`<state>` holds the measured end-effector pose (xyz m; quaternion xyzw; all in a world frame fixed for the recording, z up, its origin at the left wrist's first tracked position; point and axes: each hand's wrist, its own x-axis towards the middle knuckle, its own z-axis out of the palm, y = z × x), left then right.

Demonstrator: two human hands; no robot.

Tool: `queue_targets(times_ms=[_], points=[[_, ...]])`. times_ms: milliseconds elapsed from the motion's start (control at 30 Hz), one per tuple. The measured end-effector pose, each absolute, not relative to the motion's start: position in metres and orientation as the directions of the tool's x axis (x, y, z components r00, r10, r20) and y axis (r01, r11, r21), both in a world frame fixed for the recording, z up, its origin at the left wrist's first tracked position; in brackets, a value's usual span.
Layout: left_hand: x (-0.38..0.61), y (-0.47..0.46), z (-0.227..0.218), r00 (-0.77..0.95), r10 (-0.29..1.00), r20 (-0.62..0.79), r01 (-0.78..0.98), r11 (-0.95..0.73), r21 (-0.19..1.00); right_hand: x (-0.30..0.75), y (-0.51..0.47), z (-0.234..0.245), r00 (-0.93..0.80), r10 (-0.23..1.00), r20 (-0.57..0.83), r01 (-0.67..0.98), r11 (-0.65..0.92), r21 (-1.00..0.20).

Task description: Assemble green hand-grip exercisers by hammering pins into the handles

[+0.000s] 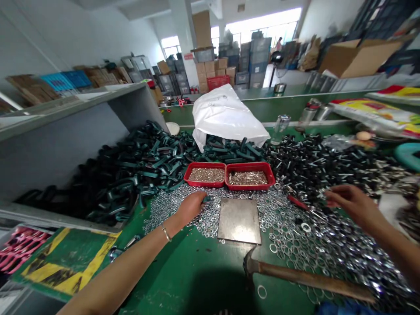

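My left hand (192, 206) is closed over the small shiny metal rings (177, 205), with a small dark teal piece (207, 199) showing at its fingertips. Most of that piece is hidden by the fingers. My right hand (349, 201) hovers at the edge of a heap of black parts with metal pins (305, 157), fingertips pinched together; what is between them is too small to tell. Between the hands lies a square metal plate (239, 221). A hammer (302, 276) with a wooden handle rests in front of the plate.
Behind the plate, two red trays (249, 187) hold small metal pieces. Dark teal handles (157, 157) are heaped at the left, partly under a white bag (226, 113). A red-handled tool (298, 202) and larger metal rings (285, 245) lie to the right. A grey shelf (131, 105) borders the left.
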<state>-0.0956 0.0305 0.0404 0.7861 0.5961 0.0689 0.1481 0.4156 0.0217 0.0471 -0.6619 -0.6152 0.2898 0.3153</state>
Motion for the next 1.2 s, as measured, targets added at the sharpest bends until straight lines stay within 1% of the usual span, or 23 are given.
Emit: queue_targets(times_ms=[33,67,100,133,167,233,333,400,433,533,600,667,767,900,967,1067,1133,1200], points=[[-0.091,0.034,0.043,0.238,0.971,-0.034,0.887,-0.203,0.415,0.397,0.014,0.053,0.07,0.996,-0.051,0.498,-0.079,-0.863],[-0.083,0.035,0.045,0.193,0.981,-0.019,0.827,-0.152,0.541,0.375,0.008,0.056,0.028,0.993,-0.113,0.389,-0.115,-0.914],[-0.074,0.034,0.048,0.154,0.988,-0.03,0.734,-0.094,0.672,0.352,0.002,0.058,-0.061,0.98,-0.19,0.319,-0.161,-0.934],[-0.063,0.03,0.051,0.136,0.989,-0.062,0.616,-0.035,0.787,0.33,-0.003,0.057,-0.146,0.961,-0.235,0.264,-0.191,-0.945],[-0.05,0.025,0.053,0.142,0.985,-0.102,0.494,0.019,0.869,0.308,-0.006,0.055,-0.182,0.953,-0.24,0.225,-0.197,-0.954],[-0.023,0.012,0.053,0.188,0.969,-0.161,0.255,0.11,0.961,0.274,-0.007,0.046,-0.2,0.952,-0.232,0.156,-0.203,-0.967],[0.01,-0.002,0.041,0.208,0.953,-0.219,0.008,0.223,0.975,0.242,-0.001,0.03,-0.178,0.951,-0.254,-0.066,-0.269,-0.961],[0.023,-0.005,0.03,0.198,0.949,-0.244,-0.11,0.269,0.957,0.233,0.005,0.023,-0.239,0.927,-0.289,-0.235,-0.344,-0.909],[0.026,-0.006,0.024,0.191,0.949,-0.25,-0.164,0.282,0.945,0.23,0.008,0.02,-0.282,0.913,-0.296,-0.295,-0.376,-0.879],[0.031,-0.008,0.014,0.193,0.945,-0.263,-0.299,0.312,0.902,0.227,0.011,0.015,-0.382,0.879,-0.286,-0.387,-0.433,-0.814],[0.031,-0.01,0.01,0.19,0.942,-0.278,-0.361,0.33,0.872,0.226,0.01,0.013,-0.392,0.876,-0.28,-0.411,-0.439,-0.799],[0.033,-0.011,0.008,0.169,0.94,-0.297,-0.389,0.341,0.856,0.225,0.008,0.011,-0.375,0.887,-0.27,-0.419,-0.422,-0.804],[0.036,-0.008,0.008,0.141,0.939,-0.313,-0.351,0.343,0.871,0.22,0.005,0.011,-0.374,0.891,-0.256,-0.369,-0.397,-0.841],[0.043,0.002,0.012,0.195,0.954,-0.226,-0.256,0.272,0.928,0.215,0.005,0.013,-0.39,0.883,-0.261,-0.232,-0.368,-0.9],[0.047,0.005,0.013,0.205,0.961,-0.187,-0.209,0.23,0.951,0.214,0.007,0.013,-0.368,0.891,-0.267,-0.202,-0.357,-0.912],[0.052,0.004,0.011,0.176,0.97,-0.169,-0.12,0.191,0.974,0.217,0.008,0.011,-0.344,0.895,-0.283,-0.226,-0.371,-0.9],[0.054,0.004,0.007,0.13,0.977,-0.171,-0.089,0.183,0.979,0.222,0.008,0.01,-0.376,0.88,-0.289,-0.274,-0.404,-0.873],[0.053,0.006,0.006,0.043,0.984,-0.175,-0.073,0.177,0.981,0.226,0.007,0.01,-0.435,0.854,-0.286,-0.323,-0.444,-0.836]])
